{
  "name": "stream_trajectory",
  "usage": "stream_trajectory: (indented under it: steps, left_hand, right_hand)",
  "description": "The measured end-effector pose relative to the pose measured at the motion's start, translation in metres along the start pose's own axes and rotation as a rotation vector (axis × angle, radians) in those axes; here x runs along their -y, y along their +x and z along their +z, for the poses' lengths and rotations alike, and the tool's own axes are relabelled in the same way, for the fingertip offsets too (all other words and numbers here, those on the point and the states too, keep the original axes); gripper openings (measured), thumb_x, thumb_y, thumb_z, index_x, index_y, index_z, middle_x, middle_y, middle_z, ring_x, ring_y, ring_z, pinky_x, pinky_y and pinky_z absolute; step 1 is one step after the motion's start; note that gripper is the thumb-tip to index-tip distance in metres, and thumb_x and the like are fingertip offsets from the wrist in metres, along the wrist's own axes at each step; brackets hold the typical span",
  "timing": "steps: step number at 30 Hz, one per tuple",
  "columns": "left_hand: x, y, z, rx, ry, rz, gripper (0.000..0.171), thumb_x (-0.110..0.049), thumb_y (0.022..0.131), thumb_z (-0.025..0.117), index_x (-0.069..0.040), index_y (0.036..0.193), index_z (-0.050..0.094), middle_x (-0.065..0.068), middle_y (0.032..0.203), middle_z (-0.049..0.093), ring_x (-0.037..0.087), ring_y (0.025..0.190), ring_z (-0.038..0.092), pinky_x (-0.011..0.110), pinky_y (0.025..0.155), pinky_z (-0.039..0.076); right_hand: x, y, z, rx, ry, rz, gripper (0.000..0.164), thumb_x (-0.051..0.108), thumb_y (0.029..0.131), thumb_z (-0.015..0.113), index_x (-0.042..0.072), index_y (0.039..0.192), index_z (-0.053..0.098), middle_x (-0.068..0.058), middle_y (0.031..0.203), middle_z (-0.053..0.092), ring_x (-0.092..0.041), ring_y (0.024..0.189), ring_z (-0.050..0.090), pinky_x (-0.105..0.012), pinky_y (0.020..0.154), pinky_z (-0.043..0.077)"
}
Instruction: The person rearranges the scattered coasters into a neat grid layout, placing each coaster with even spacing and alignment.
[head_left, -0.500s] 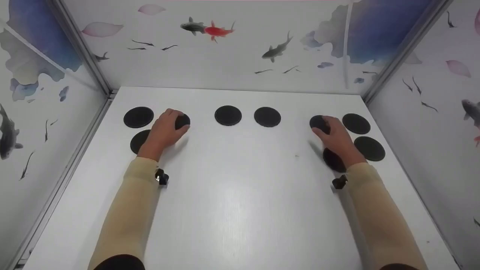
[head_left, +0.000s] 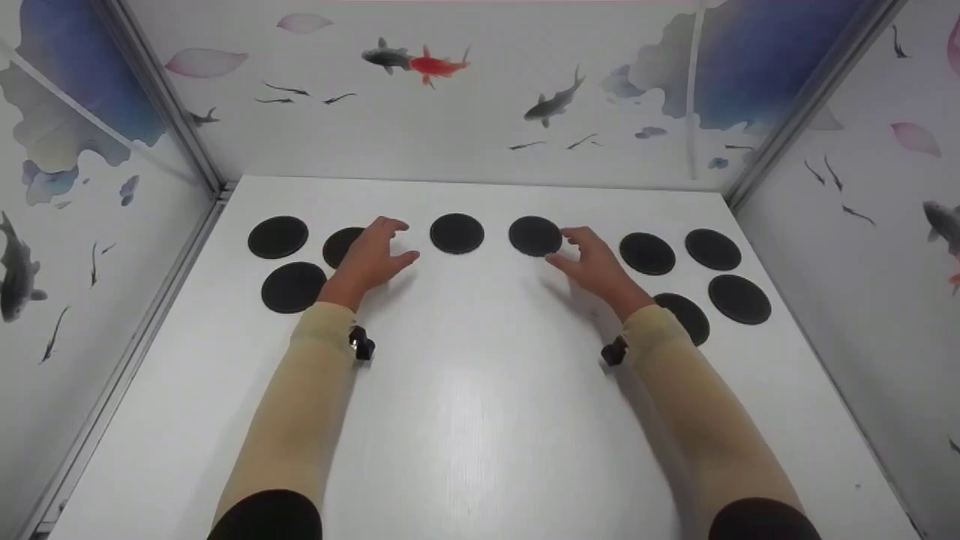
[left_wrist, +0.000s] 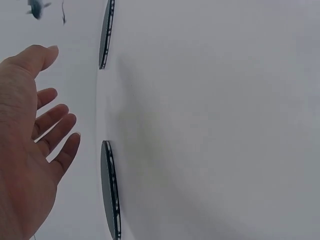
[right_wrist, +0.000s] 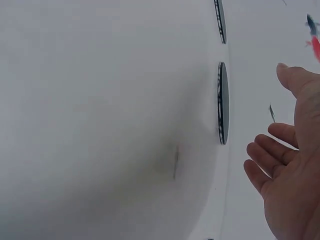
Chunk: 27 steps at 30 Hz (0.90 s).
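My left hand (head_left: 372,255) is held above the white table with thumb and fingers apart and nothing between them. It lies between a black round disc (head_left: 342,244), partly hidden behind it, and the left of two middle discs (head_left: 457,234). My right hand (head_left: 595,262) hovers by the other middle disc (head_left: 535,236), fingertips right at its edge in the head view. In the right wrist view that disc (right_wrist: 223,103) stands apart from the spread thumb and fingers. The left wrist view shows the left palm (left_wrist: 22,145) beside a disc (left_wrist: 111,190).
Two more discs lie at the far left, one (head_left: 278,237) behind the other (head_left: 292,287). On the right several discs form a cluster, among them one (head_left: 647,253) near the right hand. White panels (head_left: 480,150) with fish pictures enclose the table (head_left: 465,420) on three sides.
Both hands have left the discs they were gripping, which now lie flat on the table. The left hand has moved right, and the right hand has moved left to the middle disc.
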<state>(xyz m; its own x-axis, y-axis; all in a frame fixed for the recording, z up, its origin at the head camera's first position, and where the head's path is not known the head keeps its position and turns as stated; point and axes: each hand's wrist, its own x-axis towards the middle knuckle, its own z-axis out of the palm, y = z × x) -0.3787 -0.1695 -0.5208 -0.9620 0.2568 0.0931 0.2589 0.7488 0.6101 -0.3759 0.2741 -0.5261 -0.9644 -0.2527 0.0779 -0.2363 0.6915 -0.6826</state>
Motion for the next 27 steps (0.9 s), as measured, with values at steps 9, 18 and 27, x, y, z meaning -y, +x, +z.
stream_trajectory:
  steps: [9, 18, 27]
  left_hand:
    - [-0.008, 0.023, 0.015, 0.035, -0.015, -0.006, 0.067, -0.037, 0.105, 0.076, -0.004, 0.158, 0.054, 0.017, 0.163, 0.049, 0.035, 0.151, 0.049, 0.049, 0.127, 0.037]
    - [-0.017, 0.043, 0.03, 0.062, -0.017, -0.065, 0.078, -0.04, 0.103, 0.08, -0.007, 0.165, 0.046, 0.015, 0.172, 0.041, 0.033, 0.162, 0.035, 0.047, 0.133, 0.028]
    - [-0.023, 0.053, 0.039, 0.099, -0.017, -0.087, 0.085, -0.041, 0.102, 0.081, -0.005, 0.168, 0.04, 0.016, 0.174, 0.038, 0.033, 0.163, 0.035, 0.048, 0.132, 0.029]
  right_hand:
    - [0.037, 0.025, 0.037, 0.039, -0.01, 0.01, 0.079, 0.047, 0.105, 0.076, 0.003, 0.164, 0.049, -0.018, 0.166, 0.049, -0.035, 0.156, 0.045, -0.049, 0.13, 0.033]
    - [0.058, 0.049, 0.064, 0.08, -0.014, 0.037, 0.083, 0.05, 0.105, 0.076, 0.006, 0.168, 0.044, -0.016, 0.173, 0.042, -0.032, 0.163, 0.035, -0.047, 0.133, 0.027]
    - [0.076, 0.066, 0.087, 0.107, -0.054, 0.016, 0.084, 0.048, 0.104, 0.076, 0.006, 0.169, 0.041, -0.015, 0.174, 0.041, -0.032, 0.163, 0.035, -0.045, 0.133, 0.027]
